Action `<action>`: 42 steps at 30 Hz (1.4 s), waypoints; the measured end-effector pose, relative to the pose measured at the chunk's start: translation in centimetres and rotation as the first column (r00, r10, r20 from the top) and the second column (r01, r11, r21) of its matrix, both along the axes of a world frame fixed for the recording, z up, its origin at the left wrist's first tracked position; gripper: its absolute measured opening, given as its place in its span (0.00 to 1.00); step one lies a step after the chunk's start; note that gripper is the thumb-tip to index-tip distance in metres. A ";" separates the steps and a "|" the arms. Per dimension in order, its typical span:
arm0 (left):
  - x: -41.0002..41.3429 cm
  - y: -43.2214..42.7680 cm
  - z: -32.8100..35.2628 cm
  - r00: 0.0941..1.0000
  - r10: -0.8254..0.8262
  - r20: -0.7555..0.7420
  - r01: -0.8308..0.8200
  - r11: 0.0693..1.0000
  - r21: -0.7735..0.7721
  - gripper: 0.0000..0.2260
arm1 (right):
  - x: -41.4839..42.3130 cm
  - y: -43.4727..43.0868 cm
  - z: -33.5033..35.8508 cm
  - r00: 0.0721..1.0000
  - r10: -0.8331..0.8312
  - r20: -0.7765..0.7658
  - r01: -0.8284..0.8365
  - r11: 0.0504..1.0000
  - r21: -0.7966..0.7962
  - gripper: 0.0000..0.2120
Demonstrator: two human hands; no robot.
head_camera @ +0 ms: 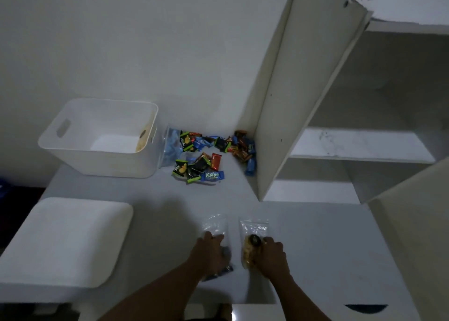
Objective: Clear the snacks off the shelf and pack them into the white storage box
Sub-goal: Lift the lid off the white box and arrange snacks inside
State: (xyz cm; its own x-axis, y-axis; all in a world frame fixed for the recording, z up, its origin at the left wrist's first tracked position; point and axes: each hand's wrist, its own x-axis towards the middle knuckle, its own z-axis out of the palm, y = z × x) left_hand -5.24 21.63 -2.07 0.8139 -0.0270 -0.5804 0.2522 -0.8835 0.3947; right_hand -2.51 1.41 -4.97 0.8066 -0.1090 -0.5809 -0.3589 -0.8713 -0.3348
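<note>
Lying on white table (315,248), snack pile (211,154), dim white wall (145,41)

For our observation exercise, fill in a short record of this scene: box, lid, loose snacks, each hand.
box: white storage box, open, on the table's far left, no snacks visible inside
lid: white lid lying flat, nearer than the box
loose snacks: pile of wrapped snacks right of the box
left hand: left hand on a clear bag
right hand: right hand holding a clear bag of yellowish snacks
</note>
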 end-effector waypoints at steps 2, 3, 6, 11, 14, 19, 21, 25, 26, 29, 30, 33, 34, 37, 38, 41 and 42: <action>-0.5 -0.1 0.1 0.996 0.073 -0.046 -0.071 0.996 0.057 0.29 | -0.5 0.1 0.7 0.999 -0.018 0.042 0.015 0.997 0.077 0.19; -0.6 -0.2 0.1 0.993 0.106 -0.053 -0.101 0.991 0.089 0.30 | -0.6 0.1 0.7 0.999 -0.010 0.050 0.005 0.995 0.096 0.19; -0.9 -0.3 -0.1 0.992 0.103 -0.071 -0.091 0.983 0.158 0.37 | -0.4 -0.3 -0.2 0.999 0.008 0.035 -0.013 0.989 0.149 0.21; -1.7 0.3 -0.5 0.995 0.098 0.017 -0.099 0.952 0.290 0.25 | -0.3 -0.3 0.8 0.991 0.020 0.130 -0.053 0.966 0.251 0.16; -1.1 1.1 0.0 0.982 0.160 0.100 -0.178 0.964 0.197 0.17 | 0.4 0.0 2.5 0.972 -0.013 0.235 -0.055 0.959 0.279 0.15; 0.9 1.9 2.6 0.844 0.476 0.245 -0.419 0.872 -0.253 0.09 | 2.3 2.1 5.3 0.925 -0.146 0.351 -0.022 0.902 0.432 0.12; 2.0 2.1 4.3 0.751 0.625 0.212 -0.500 0.749 -0.435 0.14 | 3.5 3.5 6.4 0.900 -0.142 0.411 -0.081 0.874 0.479 0.12; 4.2 4.2 7.7 0.551 0.812 0.190 -0.574 0.535 -0.620 0.08 | 6.3 7.4 9.7 0.862 -0.128 0.490 -0.178 0.830 0.529 0.23; 4.7 4.7 8.6 0.505 0.842 0.188 -0.577 0.492 -0.652 0.03 | 7.0 8.4 10.9 0.836 -0.139 0.530 -0.199 0.824 0.531 0.23; 6.1 6.9 11.1 0.386 0.904 0.182 -0.558 0.386 -0.735 0.02 | 8.8 11.6 14.2 0.771 -0.211 0.601 -0.231 0.787 0.572 0.18; 6.5 7.9 12.0 0.377 0.909 0.179 -0.537 0.372 -0.757 0.01 | 9.4 12.8 15.4 0.740 -0.229 0.632 -0.250 0.779 0.576 0.16; 7.9 11.3 14.3 0.378 0.896 0.233 -0.450 0.398 -0.799 0.03 | 11.3 16.6 18.1 0.610 -0.256 0.750 -0.343 0.768 0.541 0.10; 8.4 12.8 15.0 0.375 0.893 0.248 -0.431 0.405 -0.806 0.03 | 11.8 17.9 18.8 0.585 -0.264 0.767 -0.359 0.763 0.537 0.09; 10.1 18.0 16.8 0.329 0.894 0.305 -0.405 0.426 -0.809 0.05 | 13.1 22.2 21.0 0.524 -0.297 0.798 -0.368 0.766 0.527 0.09; 10.6 19.9 17.4 0.321 0.889 0.328 -0.404 0.441 -0.801 0.06 | 13.4 23.7 21.8 0.530 -0.325 0.783 -0.364 0.747 0.556 0.09; 12.7 25.5 19.4 0.329 0.893 0.309 -0.412 0.430 -0.803 0.08 | 14.5 28.5 23.8 0.608 -0.388 0.692 -0.330 0.669 0.666 0.20; 13.5 27.3 19.7 0.341 0.899 0.274 -0.420 0.407 -0.811 0.10 | 15.0 30.1 24.1 0.633 -0.382 0.673 -0.330 0.653 0.682 0.27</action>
